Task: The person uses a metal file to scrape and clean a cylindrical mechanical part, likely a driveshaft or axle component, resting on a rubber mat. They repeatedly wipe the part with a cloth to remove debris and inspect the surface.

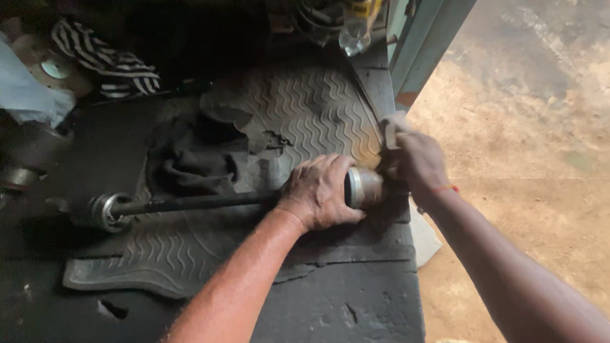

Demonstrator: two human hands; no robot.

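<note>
A long dark drive shaft (197, 203) lies across a ribbed rubber mat (316, 109) on a dark workbench. My left hand (319, 191) is wrapped around the shaft just behind its shiny metal joint housing (364, 187). My right hand (418, 161) is at the open end of that housing, gripping a pale rag (392, 128) against it. The shaft's far end carries a round metal bearing joint (108, 212) at the left.
A dark crumpled cloth (195, 159) lies on the mat behind the shaft. A striped cloth (108, 60), a white plastic bag (6, 81) and metal parts sit at the back left. The bench edge (416, 269) drops to a dirt floor (544, 147) on the right.
</note>
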